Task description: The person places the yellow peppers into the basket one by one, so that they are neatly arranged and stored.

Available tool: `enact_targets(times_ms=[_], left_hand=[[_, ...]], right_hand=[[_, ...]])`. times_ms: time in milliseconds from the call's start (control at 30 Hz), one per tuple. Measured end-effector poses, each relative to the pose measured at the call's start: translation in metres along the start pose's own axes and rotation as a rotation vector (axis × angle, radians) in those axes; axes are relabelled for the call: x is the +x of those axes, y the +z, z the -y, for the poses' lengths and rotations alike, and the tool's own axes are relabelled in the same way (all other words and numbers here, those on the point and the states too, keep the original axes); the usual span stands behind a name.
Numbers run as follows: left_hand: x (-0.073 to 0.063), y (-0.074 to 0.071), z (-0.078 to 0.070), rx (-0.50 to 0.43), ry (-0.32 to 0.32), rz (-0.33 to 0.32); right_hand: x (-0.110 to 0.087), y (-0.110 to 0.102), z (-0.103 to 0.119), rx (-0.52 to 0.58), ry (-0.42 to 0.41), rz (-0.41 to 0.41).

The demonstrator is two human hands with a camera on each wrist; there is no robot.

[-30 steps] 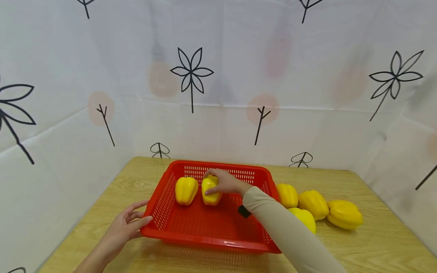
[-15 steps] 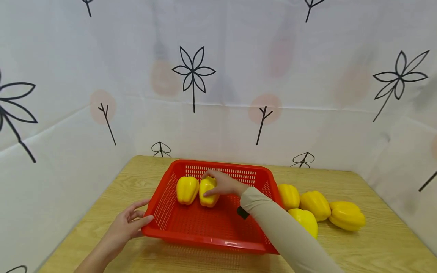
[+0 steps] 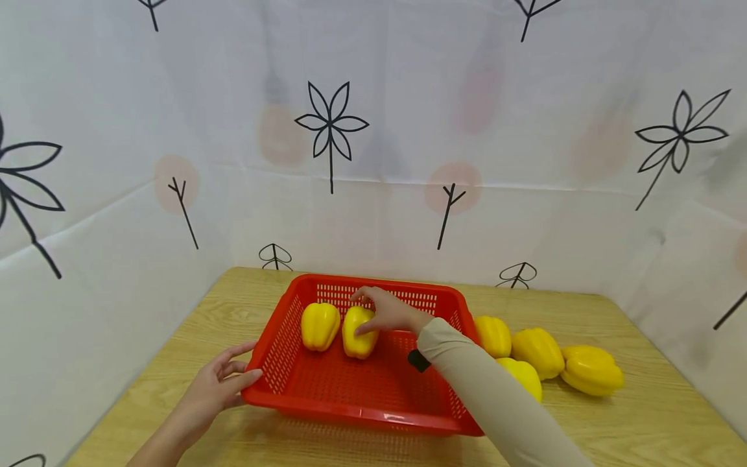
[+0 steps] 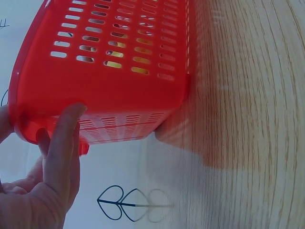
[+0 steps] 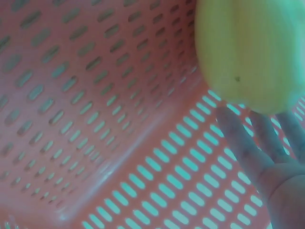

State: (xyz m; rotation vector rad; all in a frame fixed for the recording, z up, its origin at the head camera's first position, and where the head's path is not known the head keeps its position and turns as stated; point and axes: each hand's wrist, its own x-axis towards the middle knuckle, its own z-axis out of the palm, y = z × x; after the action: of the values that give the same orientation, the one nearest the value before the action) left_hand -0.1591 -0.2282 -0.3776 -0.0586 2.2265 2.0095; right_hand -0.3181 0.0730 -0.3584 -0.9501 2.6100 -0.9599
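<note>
Head view, lower middle: red basket [image 3: 362, 413] full of little holes, sitting on a wooden tabletop [image 3: 245, 292]. Inside, toward the upper left of the basket, two yellow peppers side by side: left pepper [image 3: 320, 327] with no hand on it, right pepper [image 3: 357, 344] under the right hand [image 3: 392, 312]. Right hand spread loosely around the right pepper, with thumb at the front and relaxed fingers over the back of the top. In the right wrist view, fingers apart and nearly straight, tips right at the pepper's lower edge; touching or just short, cannot tell. Left hand [image 3: 211, 384] pinching the basket at its lower left corner, thumb on the rim, fingers outside. To the right of the basket, four more yellow peppers [image 3: 535, 352] bunched on the tabletop.

Probably light and firm, these peppers, but smooth and shiny, so maybe a bit slippery. Best held around the fat middle, thumb on one side and fingers on the other, with no hard squeeze. Basket probably light and a little bendy too; best held by the thick rim.
</note>
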Motion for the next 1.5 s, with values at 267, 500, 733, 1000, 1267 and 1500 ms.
enact_targets(times_ms=[267, 500, 733, 1000, 1267, 1500], left_hand=[[-0.001, 0.001, -0.001, 0.003, -0.008, -0.013], [-0.001, 0.002, -0.002, 0.008, -0.026, -0.029], [0.0, 0.003, -0.002, 0.008, -0.033, -0.031], [-0.002, 0.003, -0.004, 0.02, -0.043, -0.027], [-0.003, 0.004, -0.005, 0.021, -0.049, -0.025], [-0.003, 0.005, -0.004, 0.02, -0.042, -0.027]], right_hand=[[-0.006, -0.008, 0.0, 0.02, -0.043, -0.027], [-0.014, -0.015, 0.011, 0.065, -0.092, -0.059], [-0.025, -0.024, 0.023, 0.121, -0.119, -0.1], [-0.037, -0.033, 0.027, 0.178, -0.127, -0.133], [-0.052, -0.042, 0.03, 0.19, -0.199, -0.167], [-0.068, -0.048, 0.033, 0.205, -0.23, -0.176]])
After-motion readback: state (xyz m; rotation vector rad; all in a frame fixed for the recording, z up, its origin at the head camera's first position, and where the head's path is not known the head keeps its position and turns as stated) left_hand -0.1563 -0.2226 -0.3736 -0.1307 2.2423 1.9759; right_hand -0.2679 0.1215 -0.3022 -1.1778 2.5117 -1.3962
